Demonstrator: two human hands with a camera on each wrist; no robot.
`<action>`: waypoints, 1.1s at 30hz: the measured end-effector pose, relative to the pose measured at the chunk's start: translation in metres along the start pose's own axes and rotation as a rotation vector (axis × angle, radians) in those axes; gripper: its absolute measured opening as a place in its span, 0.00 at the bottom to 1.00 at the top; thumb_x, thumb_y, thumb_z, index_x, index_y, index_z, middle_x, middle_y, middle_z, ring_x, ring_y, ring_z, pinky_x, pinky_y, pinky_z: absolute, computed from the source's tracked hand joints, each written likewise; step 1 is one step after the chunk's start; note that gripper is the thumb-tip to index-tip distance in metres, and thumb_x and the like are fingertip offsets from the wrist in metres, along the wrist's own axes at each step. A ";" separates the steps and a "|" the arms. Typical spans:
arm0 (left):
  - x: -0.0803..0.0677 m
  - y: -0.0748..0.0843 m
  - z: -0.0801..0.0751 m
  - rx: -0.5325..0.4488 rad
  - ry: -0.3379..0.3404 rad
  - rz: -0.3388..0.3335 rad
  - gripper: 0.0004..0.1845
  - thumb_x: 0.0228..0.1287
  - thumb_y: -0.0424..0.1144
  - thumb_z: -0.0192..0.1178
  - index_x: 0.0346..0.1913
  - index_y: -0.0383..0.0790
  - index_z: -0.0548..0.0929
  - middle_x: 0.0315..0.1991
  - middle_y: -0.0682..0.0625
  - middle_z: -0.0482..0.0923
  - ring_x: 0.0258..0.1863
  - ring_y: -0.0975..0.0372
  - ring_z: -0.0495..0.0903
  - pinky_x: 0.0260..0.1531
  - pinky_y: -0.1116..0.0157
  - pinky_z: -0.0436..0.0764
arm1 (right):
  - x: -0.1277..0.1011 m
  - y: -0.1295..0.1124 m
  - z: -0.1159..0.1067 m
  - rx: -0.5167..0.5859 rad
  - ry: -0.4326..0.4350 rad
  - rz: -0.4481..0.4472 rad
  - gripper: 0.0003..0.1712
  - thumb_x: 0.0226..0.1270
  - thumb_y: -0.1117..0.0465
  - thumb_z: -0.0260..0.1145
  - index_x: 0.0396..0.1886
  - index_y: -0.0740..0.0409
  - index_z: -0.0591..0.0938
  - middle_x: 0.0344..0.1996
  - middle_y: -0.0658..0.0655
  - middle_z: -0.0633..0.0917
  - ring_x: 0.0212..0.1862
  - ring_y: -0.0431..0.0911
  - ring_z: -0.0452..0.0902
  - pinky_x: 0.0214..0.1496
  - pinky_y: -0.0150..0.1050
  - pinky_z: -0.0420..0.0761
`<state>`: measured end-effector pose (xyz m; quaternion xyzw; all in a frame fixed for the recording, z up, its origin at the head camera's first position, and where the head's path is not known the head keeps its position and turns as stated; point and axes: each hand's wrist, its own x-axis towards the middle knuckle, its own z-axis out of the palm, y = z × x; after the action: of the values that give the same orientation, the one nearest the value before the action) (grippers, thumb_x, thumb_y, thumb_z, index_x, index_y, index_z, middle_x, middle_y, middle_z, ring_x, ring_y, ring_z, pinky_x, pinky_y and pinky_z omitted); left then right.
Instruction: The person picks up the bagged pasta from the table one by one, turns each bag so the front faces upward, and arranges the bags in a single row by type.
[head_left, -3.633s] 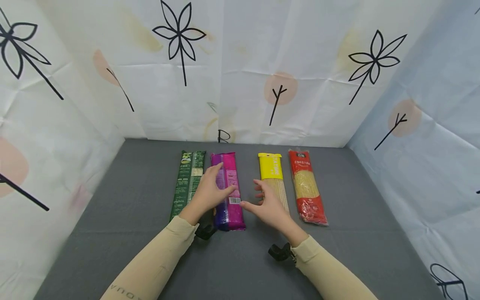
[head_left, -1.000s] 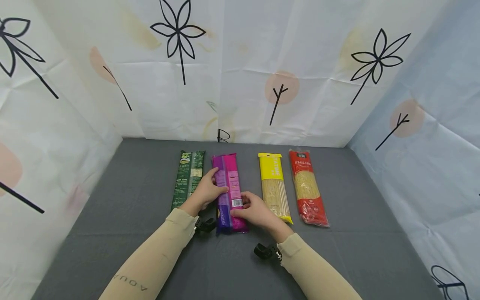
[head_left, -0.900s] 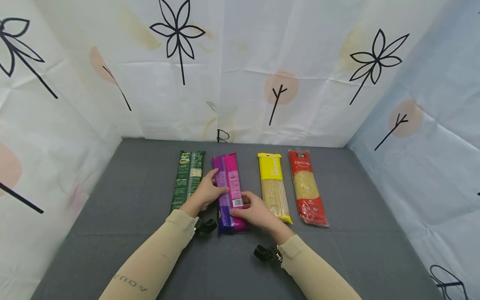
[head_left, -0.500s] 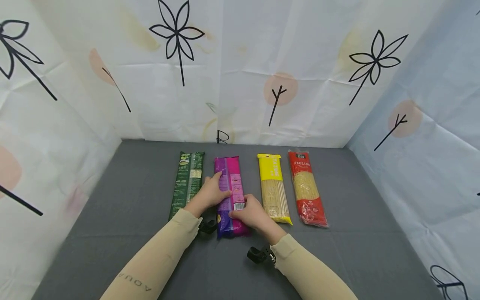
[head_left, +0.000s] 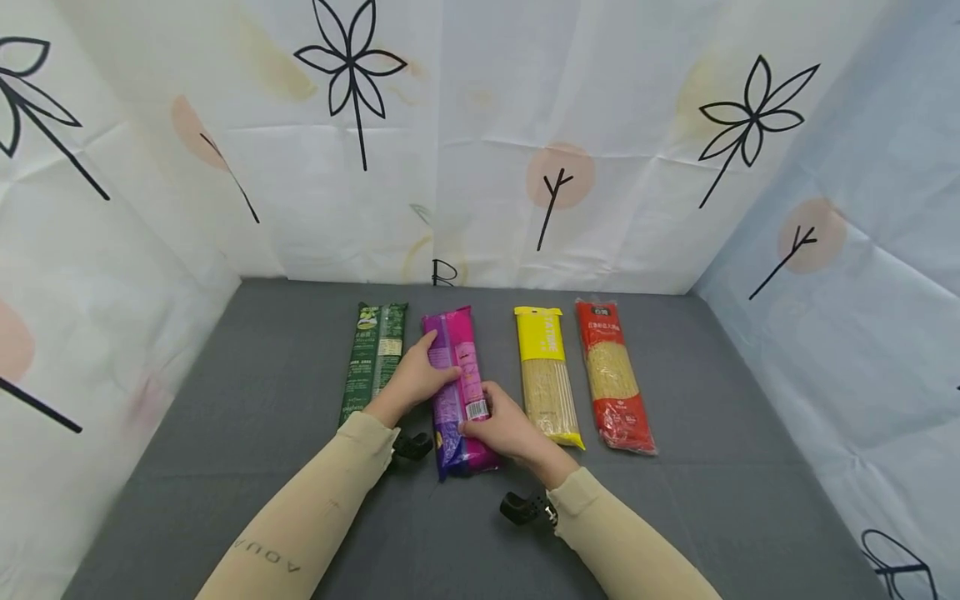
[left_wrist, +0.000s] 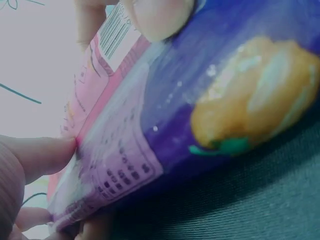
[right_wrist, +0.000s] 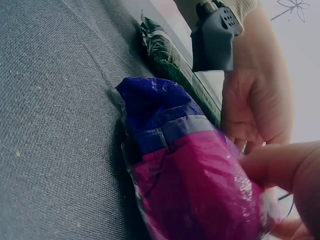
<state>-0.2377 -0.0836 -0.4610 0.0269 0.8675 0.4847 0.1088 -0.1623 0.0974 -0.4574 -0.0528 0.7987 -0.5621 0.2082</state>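
A long pink-and-purple pasta packet (head_left: 457, 367) lies at a slight slant between both hands, its barcode side up. My left hand (head_left: 420, 375) grips its left edge; in the left wrist view the thumb (left_wrist: 50, 155) presses on top while fingertips curl beneath. On the right edge, near the barcode, my right hand (head_left: 510, 425) pinches the packet with the thumb on its face. The right wrist view shows the packet's crimped end (right_wrist: 155, 100) close over the grey cloth. Just left of it, partly covered by my left hand, lies a green spaghetti packet (head_left: 367, 358).
Right of my hands lie a yellow-topped noodle packet (head_left: 543, 375) and a red noodle packet (head_left: 615, 375). All are on a grey cloth-covered table (head_left: 450, 533). Patterned white curtains (head_left: 480, 125) enclose the back and sides. Each wrist carries a black camera (head_left: 525, 507).
Both hands, earlier apart from or hovering over the pink-and-purple pasta packet, now grip it. Its near end has swung slightly right and towards me. The other packets lie where they were.
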 end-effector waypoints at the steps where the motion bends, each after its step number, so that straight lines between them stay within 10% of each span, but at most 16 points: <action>1: 0.000 0.000 0.000 -0.019 0.011 0.005 0.47 0.60 0.44 0.67 0.76 0.38 0.51 0.71 0.35 0.57 0.65 0.46 0.64 0.59 0.48 0.69 | 0.001 0.001 0.000 0.027 -0.011 -0.009 0.32 0.61 0.63 0.69 0.62 0.60 0.65 0.48 0.61 0.78 0.43 0.50 0.80 0.44 0.46 0.82; 16: -0.007 0.015 -0.004 -0.066 0.068 0.057 0.46 0.62 0.44 0.66 0.77 0.45 0.51 0.71 0.38 0.56 0.62 0.47 0.68 0.56 0.49 0.73 | -0.002 0.011 -0.007 0.278 -0.063 -0.070 0.33 0.69 0.67 0.61 0.69 0.54 0.57 0.60 0.63 0.74 0.51 0.53 0.79 0.48 0.48 0.81; 33: -0.014 0.035 -0.013 0.014 0.082 0.186 0.47 0.66 0.55 0.59 0.78 0.46 0.44 0.67 0.35 0.59 0.53 0.49 0.76 0.48 0.53 0.79 | -0.013 -0.014 -0.018 -0.033 0.110 -0.288 0.33 0.67 0.68 0.61 0.69 0.49 0.60 0.57 0.57 0.75 0.49 0.51 0.77 0.52 0.48 0.80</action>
<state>-0.2285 -0.0778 -0.4224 0.0883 0.8684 0.4872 0.0277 -0.1595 0.1118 -0.4360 -0.1395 0.8022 -0.5749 0.0805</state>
